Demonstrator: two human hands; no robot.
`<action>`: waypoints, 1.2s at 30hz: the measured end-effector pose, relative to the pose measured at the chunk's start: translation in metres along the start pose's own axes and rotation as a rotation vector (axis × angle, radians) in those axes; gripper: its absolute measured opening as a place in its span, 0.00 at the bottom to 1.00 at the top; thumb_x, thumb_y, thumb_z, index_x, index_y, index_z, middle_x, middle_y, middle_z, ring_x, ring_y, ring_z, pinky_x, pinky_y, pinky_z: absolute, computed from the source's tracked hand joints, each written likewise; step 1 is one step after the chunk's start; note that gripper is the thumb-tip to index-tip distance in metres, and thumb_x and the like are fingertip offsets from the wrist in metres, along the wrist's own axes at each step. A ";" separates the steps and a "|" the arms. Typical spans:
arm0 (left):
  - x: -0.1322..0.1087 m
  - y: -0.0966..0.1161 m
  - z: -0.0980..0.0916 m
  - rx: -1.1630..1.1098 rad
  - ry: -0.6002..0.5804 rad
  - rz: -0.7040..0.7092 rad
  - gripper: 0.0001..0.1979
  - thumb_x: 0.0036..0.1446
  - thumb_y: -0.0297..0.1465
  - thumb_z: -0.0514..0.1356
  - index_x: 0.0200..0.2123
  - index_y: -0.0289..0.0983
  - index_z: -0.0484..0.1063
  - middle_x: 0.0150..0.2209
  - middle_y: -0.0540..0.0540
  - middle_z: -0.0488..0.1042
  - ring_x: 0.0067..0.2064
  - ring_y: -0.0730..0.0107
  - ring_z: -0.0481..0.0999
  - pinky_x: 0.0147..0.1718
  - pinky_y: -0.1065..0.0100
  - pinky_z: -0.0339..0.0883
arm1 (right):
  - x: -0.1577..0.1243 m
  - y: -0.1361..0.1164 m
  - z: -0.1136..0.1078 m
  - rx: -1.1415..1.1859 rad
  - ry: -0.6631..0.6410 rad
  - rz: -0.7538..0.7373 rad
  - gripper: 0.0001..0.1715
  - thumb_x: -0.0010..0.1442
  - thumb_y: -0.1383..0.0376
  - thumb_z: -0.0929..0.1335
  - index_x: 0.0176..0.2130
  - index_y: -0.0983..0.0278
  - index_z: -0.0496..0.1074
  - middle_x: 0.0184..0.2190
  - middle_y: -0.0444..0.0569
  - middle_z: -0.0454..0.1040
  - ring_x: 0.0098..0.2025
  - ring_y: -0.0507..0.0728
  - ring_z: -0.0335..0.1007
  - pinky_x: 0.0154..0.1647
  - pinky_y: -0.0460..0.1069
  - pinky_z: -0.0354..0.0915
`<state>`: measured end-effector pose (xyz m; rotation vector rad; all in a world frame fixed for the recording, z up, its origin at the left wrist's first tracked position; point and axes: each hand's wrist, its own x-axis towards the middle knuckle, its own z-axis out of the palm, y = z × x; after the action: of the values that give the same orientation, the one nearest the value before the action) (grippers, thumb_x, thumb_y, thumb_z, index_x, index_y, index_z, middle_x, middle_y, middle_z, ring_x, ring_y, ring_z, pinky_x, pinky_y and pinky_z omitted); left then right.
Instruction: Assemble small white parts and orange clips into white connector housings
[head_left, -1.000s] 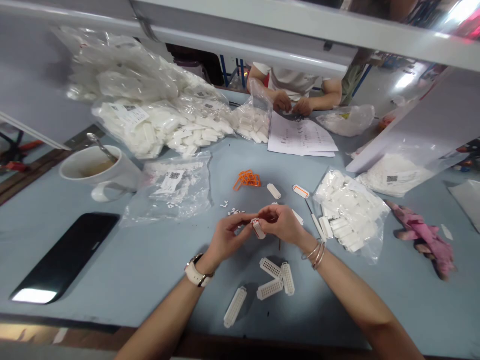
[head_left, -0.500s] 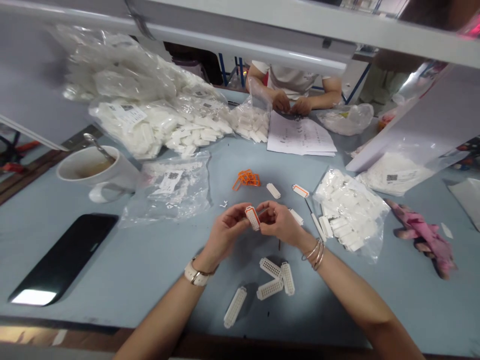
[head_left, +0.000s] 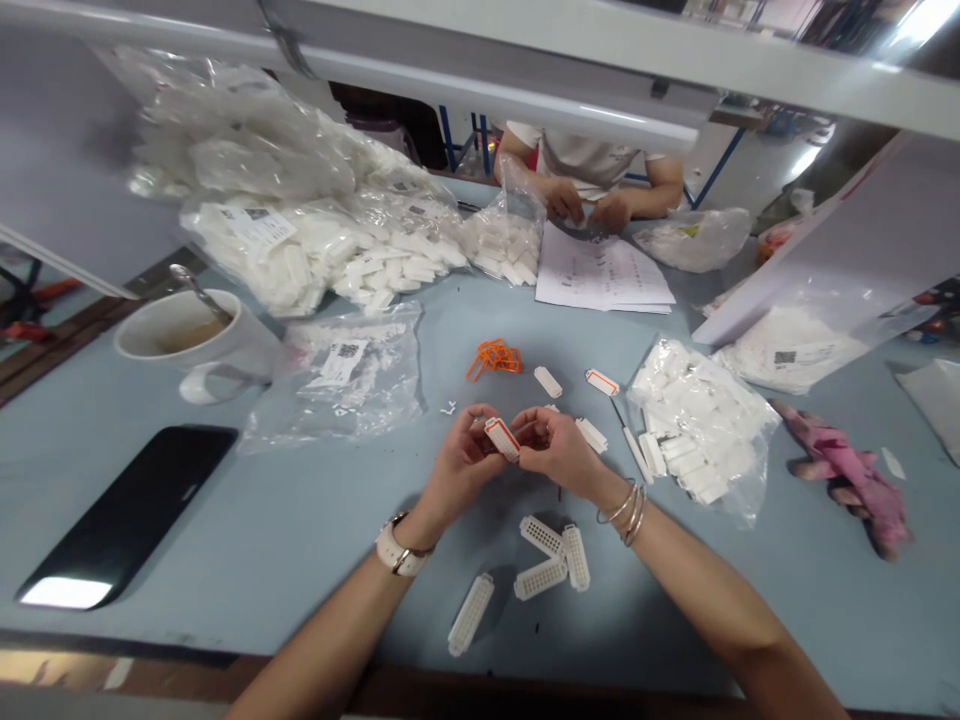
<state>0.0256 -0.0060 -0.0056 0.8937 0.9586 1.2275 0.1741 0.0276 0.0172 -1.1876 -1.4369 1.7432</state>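
Note:
My left hand [head_left: 459, 468] and my right hand [head_left: 559, 452] meet above the middle of the blue table [head_left: 300, 530], both pinching one small white connector with an orange seal [head_left: 502, 438]. Its orange-rimmed face is turned up toward me. Several finished-looking white connector housings [head_left: 553, 558] lie just below my wrists, and another white housing [head_left: 471, 613] lies nearer the front edge. A small heap of orange seals [head_left: 495, 358] sits beyond my hands, with loose white housings [head_left: 548, 382] and an orange-rimmed connector [head_left: 602, 382] beside it.
An open bag of white parts [head_left: 701, 420] lies right of my hands, more bags [head_left: 300, 230] are piled at the back left. A mug with a spoon [head_left: 196, 343] and a black phone [head_left: 127, 515] are on the left. Pink gloves [head_left: 851, 475] lie right. Another person's hands [head_left: 589, 205] work over papers [head_left: 600, 275] across the table.
The connector went from sideways between my fingers to orange face up, and both hands have closed in tighter round it. My hands stay in the same spot.

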 end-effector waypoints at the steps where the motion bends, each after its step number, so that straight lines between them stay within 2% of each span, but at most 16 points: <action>1: 0.000 0.000 0.000 0.005 0.002 0.007 0.22 0.41 0.26 0.67 0.37 0.38 0.59 0.25 0.55 0.70 0.26 0.75 0.68 0.25 0.74 0.60 | 0.000 0.001 0.000 -0.012 -0.007 -0.018 0.14 0.42 0.72 0.68 0.34 0.64 0.67 0.25 0.41 0.72 0.26 0.48 0.68 0.29 0.45 0.65; 5: 0.002 -0.001 -0.003 0.006 0.024 -0.002 0.20 0.45 0.30 0.66 0.37 0.39 0.58 0.27 0.53 0.72 0.29 0.73 0.72 0.30 0.72 0.64 | -0.001 0.002 -0.002 -0.079 -0.101 -0.089 0.17 0.46 0.67 0.69 0.39 0.64 0.68 0.31 0.45 0.75 0.32 0.51 0.71 0.36 0.47 0.68; 7: 0.003 -0.003 -0.005 0.019 0.015 -0.019 0.17 0.48 0.34 0.65 0.36 0.38 0.59 0.31 0.50 0.74 0.32 0.71 0.74 0.33 0.69 0.66 | 0.000 0.003 -0.004 -0.190 -0.091 -0.113 0.19 0.47 0.63 0.70 0.41 0.64 0.69 0.33 0.46 0.76 0.33 0.52 0.72 0.36 0.47 0.68; 11: 0.004 -0.005 -0.008 0.056 0.016 -0.017 0.17 0.50 0.40 0.63 0.38 0.37 0.63 0.30 0.51 0.72 0.31 0.73 0.72 0.33 0.69 0.67 | 0.004 -0.003 -0.022 -0.487 0.038 -0.172 0.14 0.54 0.59 0.67 0.40 0.64 0.72 0.32 0.46 0.76 0.32 0.53 0.71 0.33 0.46 0.66; 12: 0.004 -0.005 -0.007 0.065 0.029 -0.014 0.18 0.50 0.40 0.64 0.39 0.37 0.64 0.28 0.52 0.71 0.29 0.74 0.71 0.32 0.70 0.66 | 0.005 -0.007 -0.030 -0.563 0.098 -0.188 0.15 0.55 0.59 0.67 0.41 0.63 0.72 0.33 0.47 0.76 0.33 0.53 0.71 0.35 0.46 0.65; 14: 0.003 -0.003 -0.007 0.085 0.053 -0.015 0.18 0.49 0.40 0.64 0.39 0.37 0.64 0.27 0.53 0.69 0.28 0.75 0.70 0.31 0.70 0.66 | 0.005 -0.019 -0.051 -0.774 0.299 -0.177 0.17 0.59 0.57 0.64 0.44 0.63 0.72 0.37 0.49 0.76 0.35 0.54 0.71 0.38 0.47 0.64; 16: 0.003 -0.001 -0.006 0.114 0.058 -0.027 0.18 0.48 0.41 0.64 0.38 0.37 0.65 0.27 0.53 0.69 0.28 0.75 0.70 0.31 0.70 0.66 | 0.004 -0.029 -0.072 -1.052 0.419 -0.146 0.17 0.61 0.61 0.63 0.47 0.64 0.71 0.39 0.52 0.75 0.39 0.56 0.70 0.41 0.49 0.62; 18: 0.003 -0.001 -0.006 0.153 0.052 -0.037 0.18 0.48 0.41 0.64 0.37 0.37 0.66 0.27 0.53 0.69 0.28 0.75 0.70 0.31 0.70 0.65 | 0.002 -0.035 -0.089 -1.257 0.427 -0.078 0.16 0.62 0.63 0.62 0.47 0.64 0.72 0.37 0.54 0.74 0.40 0.58 0.68 0.42 0.49 0.60; 20: 0.003 -0.001 -0.006 0.193 0.045 -0.041 0.18 0.48 0.42 0.64 0.37 0.37 0.66 0.27 0.52 0.69 0.28 0.74 0.69 0.31 0.70 0.65 | 0.001 -0.035 -0.100 -1.351 0.377 -0.031 0.16 0.61 0.64 0.62 0.46 0.64 0.73 0.36 0.54 0.73 0.41 0.58 0.68 0.42 0.48 0.59; 22: 0.004 -0.002 -0.007 0.219 0.043 -0.041 0.18 0.48 0.42 0.63 0.37 0.36 0.67 0.28 0.52 0.68 0.28 0.73 0.69 0.31 0.69 0.65 | 0.003 -0.030 -0.104 -1.376 0.338 -0.004 0.15 0.61 0.64 0.63 0.46 0.62 0.73 0.36 0.53 0.72 0.41 0.57 0.67 0.42 0.47 0.59; 24: 0.004 -0.002 -0.007 0.225 0.041 -0.037 0.18 0.48 0.42 0.64 0.36 0.36 0.67 0.28 0.52 0.68 0.28 0.74 0.69 0.30 0.70 0.65 | 0.006 -0.025 -0.104 -1.376 0.353 0.017 0.16 0.61 0.63 0.63 0.47 0.60 0.73 0.37 0.52 0.71 0.41 0.58 0.67 0.42 0.47 0.59; 29: 0.003 0.000 -0.006 0.238 0.042 -0.031 0.16 0.47 0.41 0.64 0.35 0.36 0.69 0.27 0.52 0.68 0.27 0.75 0.68 0.29 0.71 0.64 | 0.016 -0.010 -0.104 -1.383 0.532 0.020 0.17 0.60 0.62 0.64 0.49 0.58 0.72 0.42 0.55 0.68 0.44 0.61 0.65 0.41 0.50 0.60; 36: 0.003 0.001 -0.005 0.279 0.047 -0.021 0.15 0.46 0.40 0.65 0.34 0.37 0.69 0.26 0.52 0.69 0.26 0.74 0.70 0.28 0.70 0.65 | 0.020 -0.006 -0.110 -1.245 0.664 -0.167 0.19 0.61 0.65 0.62 0.51 0.67 0.68 0.48 0.57 0.68 0.47 0.60 0.65 0.48 0.50 0.60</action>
<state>0.0208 -0.0030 -0.0071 1.0729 1.1940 1.1169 0.2633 0.0955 0.0154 -1.8687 -2.0551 0.0837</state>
